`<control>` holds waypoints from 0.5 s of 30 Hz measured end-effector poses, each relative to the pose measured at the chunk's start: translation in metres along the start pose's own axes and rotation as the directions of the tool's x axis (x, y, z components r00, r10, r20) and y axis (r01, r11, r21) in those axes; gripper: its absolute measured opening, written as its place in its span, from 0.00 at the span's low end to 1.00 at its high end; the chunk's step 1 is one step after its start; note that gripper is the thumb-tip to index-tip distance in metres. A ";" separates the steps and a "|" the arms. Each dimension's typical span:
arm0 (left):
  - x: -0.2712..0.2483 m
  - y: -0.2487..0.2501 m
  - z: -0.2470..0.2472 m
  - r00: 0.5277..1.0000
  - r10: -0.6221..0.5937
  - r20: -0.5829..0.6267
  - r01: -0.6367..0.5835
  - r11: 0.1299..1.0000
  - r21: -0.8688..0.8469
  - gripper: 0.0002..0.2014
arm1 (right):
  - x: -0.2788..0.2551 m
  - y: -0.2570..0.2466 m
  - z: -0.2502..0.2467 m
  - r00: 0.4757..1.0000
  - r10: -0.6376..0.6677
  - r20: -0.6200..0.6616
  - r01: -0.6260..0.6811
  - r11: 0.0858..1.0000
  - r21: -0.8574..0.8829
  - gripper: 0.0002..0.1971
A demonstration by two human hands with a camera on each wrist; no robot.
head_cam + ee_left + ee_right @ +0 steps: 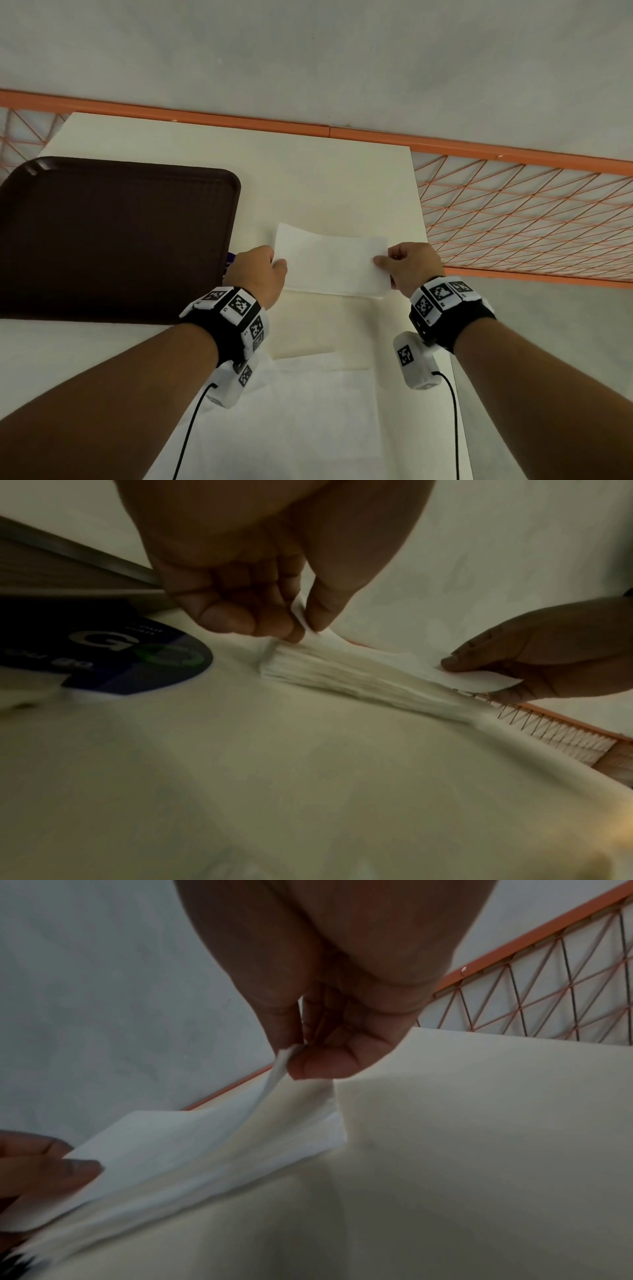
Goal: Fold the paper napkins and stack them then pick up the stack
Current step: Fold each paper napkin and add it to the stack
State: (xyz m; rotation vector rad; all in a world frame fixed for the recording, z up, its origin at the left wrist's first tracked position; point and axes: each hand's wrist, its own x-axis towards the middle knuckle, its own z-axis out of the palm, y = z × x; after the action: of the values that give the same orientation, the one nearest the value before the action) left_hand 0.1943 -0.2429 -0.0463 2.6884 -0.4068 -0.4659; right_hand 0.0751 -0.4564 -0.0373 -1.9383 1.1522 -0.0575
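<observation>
While my left hand (261, 270) and right hand (411, 265) each pinch an end of the napkin (330, 262), lifted over the pile (359, 680) on the table (308, 185), I should match the corners squarely before creasing.

Head camera sits high, looking forward and steeply down over both forearms onto the cream table (325, 178), wide enough to catch the dark tray (113, 236) and the orange mesh railing (524, 212). Left wrist camera rides low beneath the left hand (260, 593), very close, looking along its fingers and across toward the right hand (548, 653). Right wrist camera mirrors it, tight under the right hand (329, 1031), facing back toward the left. All three share the white napkin (330, 263) held between the hands; railing shows in each.
</observation>
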 end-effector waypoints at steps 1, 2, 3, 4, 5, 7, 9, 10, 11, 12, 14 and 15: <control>0.000 0.000 0.000 1.000 -0.001 -0.001 0.001 1.000 0.026 0.18 | 0.001 0.001 0.000 1.000 0.001 -0.002 -0.001 1.000 -0.016 0.07; 0.001 0.000 0.001 1.000 -0.001 0.003 0.001 0.999 0.048 0.17 | 0.002 0.002 0.002 1.000 0.000 0.003 0.000 0.999 -0.040 0.08; 0.002 -0.001 0.001 1.000 0.001 0.008 -0.002 0.998 0.063 0.17 | 0.003 0.003 0.003 1.000 0.003 0.006 -0.002 0.998 -0.060 0.08; 0.003 -0.002 0.002 1.000 0.002 0.017 -0.003 0.997 0.074 0.15 | 0.003 0.005 0.003 1.000 0.004 0.005 -0.003 0.997 -0.073 0.08; 0.003 -0.002 0.002 1.000 0.000 0.028 -0.002 0.997 0.082 0.14 | 0.004 0.006 0.004 1.000 0.007 0.006 -0.007 0.996 -0.085 0.08; 0.005 -0.003 0.002 0.999 -0.010 0.046 0.007 0.997 0.079 0.10 | 0.005 0.008 0.005 1.000 0.000 0.001 0.000 0.992 -0.130 0.09; 0.005 -0.003 0.003 0.998 -0.032 0.055 0.029 0.998 0.061 0.11 | 0.006 0.009 0.005 1.000 -0.005 -0.009 0.003 0.985 -0.170 0.10; 0.005 -0.002 0.003 0.997 -0.043 0.057 0.040 0.998 0.053 0.13 | 0.007 0.009 0.005 1.000 -0.007 -0.017 0.004 0.985 -0.175 0.11; 0.006 -0.002 0.003 0.997 -0.051 0.058 0.048 0.998 0.049 0.16 | 0.006 0.008 0.004 1.000 -0.003 -0.025 -0.001 0.984 -0.180 0.13; 0.006 -0.001 0.003 0.997 -0.056 0.060 0.053 0.997 0.052 0.18 | 0.005 0.007 0.004 0.999 -0.003 -0.034 -0.003 0.981 -0.193 0.15; 0.008 0.000 0.003 0.995 -0.065 0.070 0.059 0.995 0.084 0.22 | 0.003 0.006 0.003 0.999 0.010 -0.049 -0.021 0.975 -0.221 0.21; 0.009 0.000 0.004 0.995 -0.069 0.075 0.060 0.992 0.108 0.23 | 0.002 0.006 0.003 0.998 0.027 -0.052 -0.038 0.972 -0.231 0.23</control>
State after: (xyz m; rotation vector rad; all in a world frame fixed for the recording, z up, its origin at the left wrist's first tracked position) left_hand 0.2013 -0.2472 -0.0519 2.7994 -0.3777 -0.5865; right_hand 0.0733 -0.4576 -0.0445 -2.1312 1.2695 0.0503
